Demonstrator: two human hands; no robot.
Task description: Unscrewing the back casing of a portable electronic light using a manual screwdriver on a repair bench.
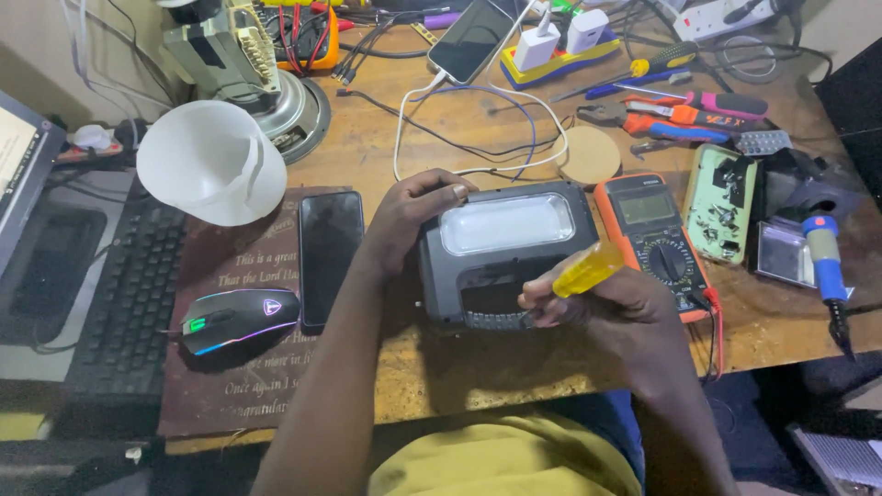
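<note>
I am clamping my left hand over the grey lamp housing to steady it while my right hand is gripping the yellow-handled screwdriver at its lower edge.

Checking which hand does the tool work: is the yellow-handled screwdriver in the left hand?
No, the yellow-handled screwdriver is gripped by the right hand; the left hand steadies the grey lamp housing.

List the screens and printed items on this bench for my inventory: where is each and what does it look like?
Multimeter: right of the lamp; orange, grey screen, black dial.
Dark phone: left of the left hand; black, screen off.
Charging phone: top centre; tilted, screen dark.
Monitor: far left edge; pale lit screen.
Mat: under the mouse; brown, pale lettering.
</note>
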